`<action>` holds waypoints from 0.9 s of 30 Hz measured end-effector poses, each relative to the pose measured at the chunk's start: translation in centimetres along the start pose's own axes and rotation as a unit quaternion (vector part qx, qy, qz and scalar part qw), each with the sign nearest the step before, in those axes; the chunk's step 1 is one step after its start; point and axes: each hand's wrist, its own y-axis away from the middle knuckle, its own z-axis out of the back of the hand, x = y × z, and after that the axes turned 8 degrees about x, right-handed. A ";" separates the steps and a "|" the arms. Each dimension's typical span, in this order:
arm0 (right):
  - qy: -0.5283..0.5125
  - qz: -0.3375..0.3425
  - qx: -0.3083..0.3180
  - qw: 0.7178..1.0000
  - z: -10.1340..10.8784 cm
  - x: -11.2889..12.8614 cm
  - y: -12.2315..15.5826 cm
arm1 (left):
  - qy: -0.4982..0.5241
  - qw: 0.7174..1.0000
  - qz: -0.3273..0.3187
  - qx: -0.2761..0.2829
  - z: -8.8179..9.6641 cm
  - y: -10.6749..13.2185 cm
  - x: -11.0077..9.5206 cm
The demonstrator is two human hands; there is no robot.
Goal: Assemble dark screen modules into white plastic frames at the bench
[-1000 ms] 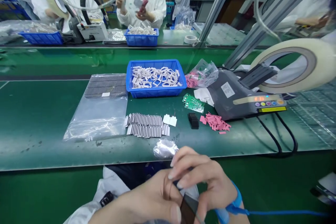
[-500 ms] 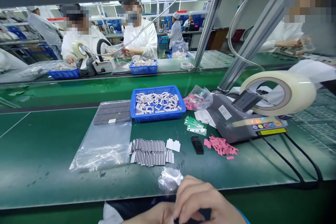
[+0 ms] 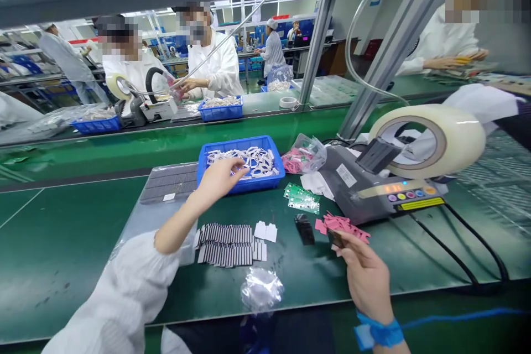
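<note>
My left hand point(image 3: 220, 178) reaches over the near side of a blue tray point(image 3: 240, 185) of white plastic frames point(image 3: 261, 160). Its fingers are stretched out, slightly bent, above the frames, and nothing shows in them. My right hand point(image 3: 367, 274), with a blue wrist strap point(image 3: 379, 333), pinches a small dark flat piece point(image 3: 336, 239) between thumb and fingers. That piece is at the near edge of a heap of pink strips point(image 3: 342, 224). Just left of the heap lies a row of black pieces point(image 3: 305, 229). Rows of dark-striped white pieces point(image 3: 226, 245) lie between my hands.
A tape dispenser point(image 3: 365, 193) with a big tape roll stands at right, its cables crossing the bench. Green circuit boards point(image 3: 302, 198) and a bag of pink parts point(image 3: 305, 155) lie beside it. Clear film point(image 3: 262, 287) sits at the front edge. Co-workers stand across the line.
My hands were together at the front edge and are now apart. The left has moved forward to the tray; the right has moved to the pink strips, holding the dark piece.
</note>
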 end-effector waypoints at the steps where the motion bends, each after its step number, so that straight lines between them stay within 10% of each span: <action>1: -0.001 0.001 0.000 1.000 0.0 0.1 0.1 | -0.026 1.000 0.016 0.002 -0.3 -1.7 0.4; 9: -0.012 0.003 0.034 0.999 0.7 0.0 0.0 | -0.146 0.980 0.106 0.083 -3.1 -7.7 2.4; 27: 0.001 -0.008 0.024 1.000 -0.5 1.0 -0.2 | 0.069 0.997 -0.013 -0.024 -2.9 -4.5 1.8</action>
